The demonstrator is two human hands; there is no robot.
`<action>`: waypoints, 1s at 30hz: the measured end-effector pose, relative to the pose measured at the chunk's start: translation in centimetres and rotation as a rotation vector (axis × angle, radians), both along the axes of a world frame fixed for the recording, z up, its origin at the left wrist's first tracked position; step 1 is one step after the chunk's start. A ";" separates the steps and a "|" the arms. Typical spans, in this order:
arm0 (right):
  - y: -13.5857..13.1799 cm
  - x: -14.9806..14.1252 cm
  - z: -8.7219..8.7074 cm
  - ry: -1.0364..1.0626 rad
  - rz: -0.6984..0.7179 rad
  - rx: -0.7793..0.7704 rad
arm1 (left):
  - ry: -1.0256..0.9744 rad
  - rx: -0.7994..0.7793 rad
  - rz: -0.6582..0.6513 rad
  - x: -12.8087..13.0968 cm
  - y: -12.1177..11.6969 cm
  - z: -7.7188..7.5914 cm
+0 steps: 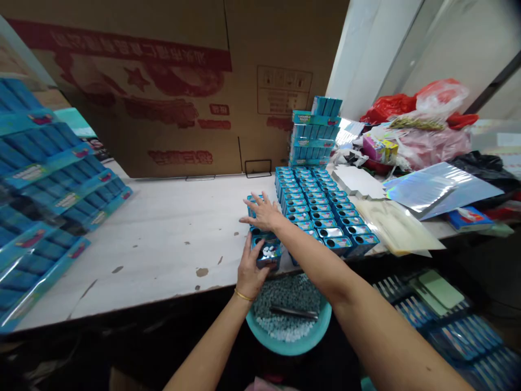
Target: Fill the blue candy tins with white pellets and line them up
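Observation:
My left hand grips a small blue tin at the table's front edge, thumb on one side and fingers on the other. White candy pieces lie in its top. Just behind, my right hand spreads its fingers over another blue tin, partly hidden; whether it presses on it I cannot tell. Rows of similar open blue tins stand to the right of my hands. Below the edge, a turquoise basin holds many pale candy pieces with a dark scoop-like tool lying on them.
Stacked blue display boxes stand at the left and behind the tins. A large cardboard box backs the white table. Shiny sheets, white card and plastic bags lie at the right. More packs sit lower right.

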State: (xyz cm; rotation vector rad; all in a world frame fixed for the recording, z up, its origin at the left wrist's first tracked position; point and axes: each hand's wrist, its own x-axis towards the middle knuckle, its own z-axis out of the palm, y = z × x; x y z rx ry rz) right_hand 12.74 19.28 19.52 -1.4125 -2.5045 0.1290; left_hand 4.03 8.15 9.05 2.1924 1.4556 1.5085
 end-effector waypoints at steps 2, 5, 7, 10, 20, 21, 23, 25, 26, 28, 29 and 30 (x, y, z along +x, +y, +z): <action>2.1 -0.7 -0.8 -0.102 -0.048 -0.118 | -0.020 -0.029 -0.020 0.0 0.3 -0.2; 3.8 -0.7 -1.7 -0.146 -0.071 -0.110 | -0.049 -0.038 -0.027 0.1 0.8 -0.2; 4.5 -0.5 -2.0 -0.137 -0.060 -0.060 | -0.049 -0.031 -0.029 0.3 1.6 -0.1; 6.2 -0.2 -1.9 -0.133 -0.057 -0.021 | -0.032 -0.023 -0.034 0.4 3.5 0.4; 17.0 0.2 -0.7 -0.169 -0.143 0.021 | -0.035 -0.033 -0.098 0.5 14.6 1.6; 18.1 0.3 -0.6 -0.174 -0.153 0.018 | -0.041 -0.039 -0.102 0.5 15.7 1.7; 19.9 0.4 -0.5 -0.178 -0.174 0.012 | -0.054 -0.053 -0.110 0.7 17.6 1.7; 21.5 0.5 -0.5 -0.170 -0.191 0.007 | -0.065 -0.062 -0.127 0.9 19.1 1.7; 22.1 0.5 -0.5 -0.162 -0.198 0.003 | -0.070 -0.064 -0.136 1.0 19.8 1.7; 23.0 0.6 -0.4 -0.149 -0.207 -0.026 | -0.077 -0.069 -0.149 1.2 20.7 1.7; 23.2 0.7 -0.4 -0.142 -0.205 -0.054 | -0.081 -0.076 -0.153 1.2 21.0 1.7; 23.1 0.9 -0.2 -0.134 -0.195 -0.082 | -0.081 -0.086 -0.159 1.2 21.0 1.8</action>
